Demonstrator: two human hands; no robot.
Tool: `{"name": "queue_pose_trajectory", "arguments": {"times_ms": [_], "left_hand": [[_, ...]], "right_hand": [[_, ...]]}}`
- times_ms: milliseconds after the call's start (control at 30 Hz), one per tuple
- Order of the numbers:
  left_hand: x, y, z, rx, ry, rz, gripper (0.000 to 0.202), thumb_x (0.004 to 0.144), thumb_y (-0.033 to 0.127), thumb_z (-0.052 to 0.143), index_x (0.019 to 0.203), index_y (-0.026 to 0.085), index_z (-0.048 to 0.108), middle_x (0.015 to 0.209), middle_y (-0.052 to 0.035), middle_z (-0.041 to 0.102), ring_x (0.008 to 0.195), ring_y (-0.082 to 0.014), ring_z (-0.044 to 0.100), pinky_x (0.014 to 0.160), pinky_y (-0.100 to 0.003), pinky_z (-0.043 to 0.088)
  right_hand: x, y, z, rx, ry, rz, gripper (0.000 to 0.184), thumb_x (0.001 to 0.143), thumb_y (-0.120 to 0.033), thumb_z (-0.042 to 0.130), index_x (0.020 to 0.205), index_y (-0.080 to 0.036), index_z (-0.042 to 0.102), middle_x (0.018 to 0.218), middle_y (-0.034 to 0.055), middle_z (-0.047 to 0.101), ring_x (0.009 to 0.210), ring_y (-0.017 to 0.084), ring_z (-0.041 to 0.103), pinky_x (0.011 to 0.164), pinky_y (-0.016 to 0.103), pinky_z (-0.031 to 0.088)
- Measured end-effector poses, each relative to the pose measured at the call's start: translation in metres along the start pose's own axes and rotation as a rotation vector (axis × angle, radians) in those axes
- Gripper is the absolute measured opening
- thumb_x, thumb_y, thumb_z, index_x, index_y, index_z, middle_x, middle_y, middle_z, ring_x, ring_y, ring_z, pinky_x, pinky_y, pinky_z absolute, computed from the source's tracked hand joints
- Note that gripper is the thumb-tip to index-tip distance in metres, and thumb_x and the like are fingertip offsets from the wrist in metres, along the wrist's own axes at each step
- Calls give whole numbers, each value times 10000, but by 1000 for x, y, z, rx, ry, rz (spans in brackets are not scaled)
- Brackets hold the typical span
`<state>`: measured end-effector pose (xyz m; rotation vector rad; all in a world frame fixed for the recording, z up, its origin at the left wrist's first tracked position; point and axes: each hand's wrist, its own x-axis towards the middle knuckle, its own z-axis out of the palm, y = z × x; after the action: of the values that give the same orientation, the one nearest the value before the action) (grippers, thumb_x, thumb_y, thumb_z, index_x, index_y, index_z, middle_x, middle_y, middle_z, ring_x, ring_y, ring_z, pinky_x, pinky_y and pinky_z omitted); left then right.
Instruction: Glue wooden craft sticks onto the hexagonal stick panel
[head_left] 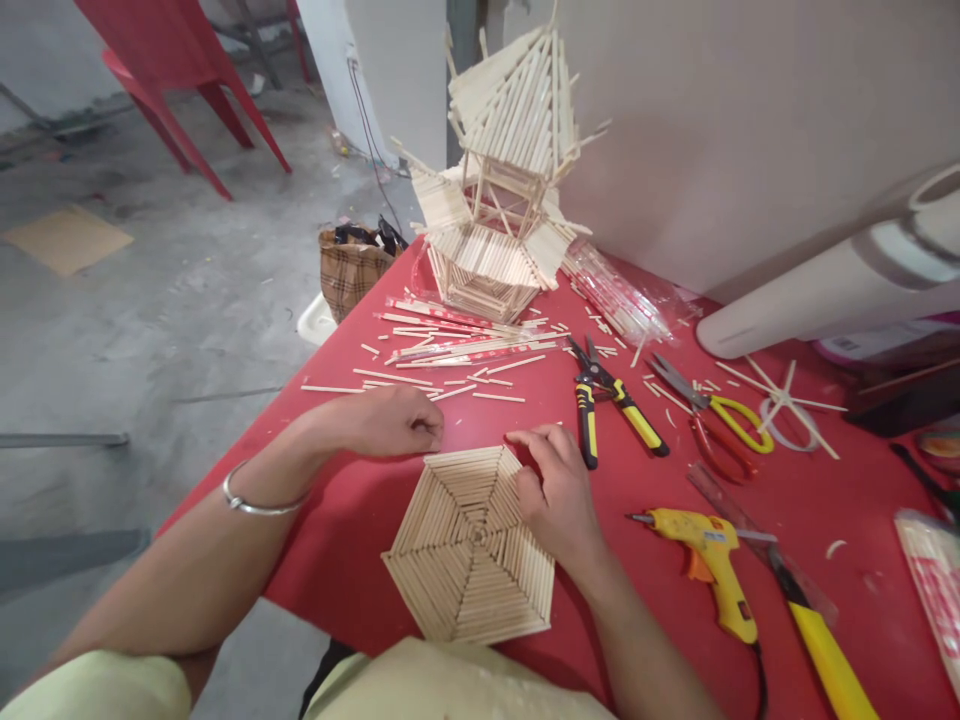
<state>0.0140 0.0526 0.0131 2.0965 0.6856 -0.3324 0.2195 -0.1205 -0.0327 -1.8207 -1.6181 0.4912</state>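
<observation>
Because the hexagonal stick panel (pixel 450 560) lies flat at the near side of the table (pixel 337 540), right against the person's shirt (pixel 450 685), a forward lean could nudge it or bend a rim stick. The right hand (pixel 555 490) rests over its upper right edge, fingers bent and apart; pressing hard there might crack a joint, if the bonds are weak. The left hand (pixel 397 420) lies just beyond the upper left corner, fingers curled in; whether they hold anything, I cannot tell. To the right, the glue gun (pixel 705 545) points its nozzle toward the right arm, so a careless sideways sweep could mean a burn if it is hot. Beside it lies a knife (pixel 825 645), another hazard for that arm. Beyond the hands, loose sticks (pixel 480 350) could roll if brushed, and the stick tower (pixel 517 120) looks liable to break if knocked.
</observation>
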Motion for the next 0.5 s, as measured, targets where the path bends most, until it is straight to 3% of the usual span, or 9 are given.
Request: {"name": "queue_pose_trajectory", "arguments": {"times_ms": [200,367,500], "left_hand": [[1,-5,0,-95,-19,-16,179,797,258,537,657,190,626,556,28,564,512,-109,485,516,-227,367],[3,-13,2,-269,-63,-10,196,815,326,588,677,188,607,559,16,578,464,-118,535,457,-225,407],[1,-12,11,-364,18,6,261,808,388,626,662,173,600,539,22,561,405,-92,484,424,-218,393]], "right_hand": [[-2,4,2,-9,-3,-20,416,815,-96,442,1155,-207,653,1028,68,572,1033,240,535,939,420,452],[0,9,6,28,26,-32,407,793,-98,437,1112,-188,673,1031,70,604,1040,237,554,963,412,449],[3,15,10,117,55,-29,397,769,-96,433,1065,-190,680,1014,57,648,1014,224,581,949,393,460]]}}
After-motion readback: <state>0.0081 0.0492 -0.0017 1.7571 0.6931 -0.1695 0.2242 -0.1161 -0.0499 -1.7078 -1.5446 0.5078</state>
